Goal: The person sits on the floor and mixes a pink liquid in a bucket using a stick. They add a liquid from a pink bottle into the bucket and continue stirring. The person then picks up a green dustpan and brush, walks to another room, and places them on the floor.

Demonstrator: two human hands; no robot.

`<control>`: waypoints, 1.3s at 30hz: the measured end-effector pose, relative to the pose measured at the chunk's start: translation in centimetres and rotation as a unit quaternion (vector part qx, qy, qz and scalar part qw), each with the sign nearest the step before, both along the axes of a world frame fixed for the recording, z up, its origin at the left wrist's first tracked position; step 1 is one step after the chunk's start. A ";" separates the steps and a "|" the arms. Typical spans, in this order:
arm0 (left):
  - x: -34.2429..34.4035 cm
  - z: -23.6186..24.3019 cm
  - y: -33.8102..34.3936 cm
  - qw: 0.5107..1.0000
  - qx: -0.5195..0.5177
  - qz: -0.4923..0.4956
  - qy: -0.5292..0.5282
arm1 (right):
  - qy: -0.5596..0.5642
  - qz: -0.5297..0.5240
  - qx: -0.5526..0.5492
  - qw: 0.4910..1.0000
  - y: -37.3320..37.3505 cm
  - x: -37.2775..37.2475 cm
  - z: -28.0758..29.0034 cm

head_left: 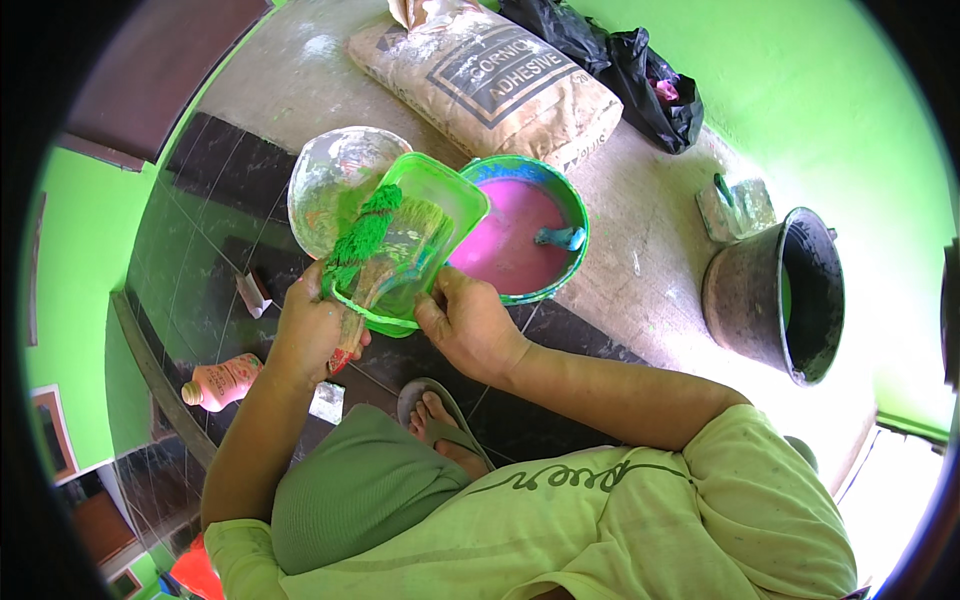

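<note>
My left hand [312, 322] is closed round the wooden handle of a paintbrush [352, 330] with a red end. The brush's broad, paint-stained head lies over a bright green plastic tub [462, 205], which is tilted. A shaggy green roll [366, 232] sits alongside the brush, just above my left fingers; whether they grip it too, I cannot tell. My right hand [472, 322] pinches the tub's near side, thumb on its rim. Right behind the tub stands a bucket of pink paint [510, 235], a blue-stained handle jutting from the paint. A whitish, paint-smeared basin [335, 180] is at the left.
A large paper sack of adhesive [500, 75] lies beyond the buckets, with black plastic bags [650, 90] behind it. On the right are a dark bucket [770, 295] and a stained square container [735, 208]. A pink bottle [225, 382] lies on the dark tiles [210, 240].
</note>
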State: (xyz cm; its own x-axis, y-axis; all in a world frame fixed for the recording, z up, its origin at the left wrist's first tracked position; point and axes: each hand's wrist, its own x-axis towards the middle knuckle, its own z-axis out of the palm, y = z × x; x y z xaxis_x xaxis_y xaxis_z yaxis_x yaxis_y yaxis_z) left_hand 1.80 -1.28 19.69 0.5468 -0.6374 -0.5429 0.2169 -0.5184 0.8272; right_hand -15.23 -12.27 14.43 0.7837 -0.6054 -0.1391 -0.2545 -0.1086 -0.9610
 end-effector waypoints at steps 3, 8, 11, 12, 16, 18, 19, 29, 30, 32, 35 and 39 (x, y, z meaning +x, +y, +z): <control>0.1 -1.1 0.8 0.999 -0.015 0.022 0.045 | -0.002 -0.009 -0.022 1.000 0.2 0.1 -0.3; 0.0 -3.5 2.6 0.992 -0.036 0.065 0.099 | -0.010 0.002 -0.049 0.999 0.9 -0.2 -0.4; 0.1 -4.4 3.7 0.992 -0.032 0.079 0.097 | -0.006 0.026 -0.048 0.999 1.1 -0.4 -0.2; 0.1 -4.7 4.0 0.991 -0.048 0.075 0.102 | -0.006 0.032 -0.049 0.998 1.2 -0.4 -0.1; 0.0 -5.1 5.5 0.988 -0.052 0.099 0.102 | -0.057 0.055 -0.040 0.996 1.9 -0.7 0.5; 0.1 -5.5 6.3 0.987 -0.044 0.117 0.103 | -0.077 0.075 -0.025 0.994 2.4 -0.8 0.9; 0.2 -5.6 6.7 0.986 -0.042 0.119 0.108 | -0.082 0.087 -0.024 0.992 2.7 -0.9 1.0; 0.2 -8.6 11.3 0.968 0.001 0.202 0.148 | -0.043 0.159 -0.002 0.986 5.1 -1.1 0.1; 0.0 -9.1 11.8 0.965 -0.003 0.213 0.155 | -0.016 0.164 -0.008 0.986 5.3 -0.9 -0.4; 0.0 -10.1 12.6 0.967 -0.012 0.215 0.135 | -0.018 0.161 -0.053 0.985 5.7 -0.6 -1.5; 0.0 -12.0 13.9 0.961 -0.037 0.240 0.134 | 0.009 0.174 -0.050 0.983 6.3 -0.1 -3.3; 0.0 -15.1 16.3 0.950 -0.057 0.276 0.137 | -0.016 0.228 0.021 0.973 7.7 0.1 -5.6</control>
State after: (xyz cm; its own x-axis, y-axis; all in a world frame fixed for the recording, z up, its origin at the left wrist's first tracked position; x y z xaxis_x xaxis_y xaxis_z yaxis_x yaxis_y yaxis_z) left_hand 1.83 15.00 4.56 0.6624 -0.3584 -0.6578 0.6448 -0.1742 0.7442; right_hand -15.13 -4.61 8.80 0.9740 -0.1875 -0.1272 -0.1587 -0.1640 -0.9736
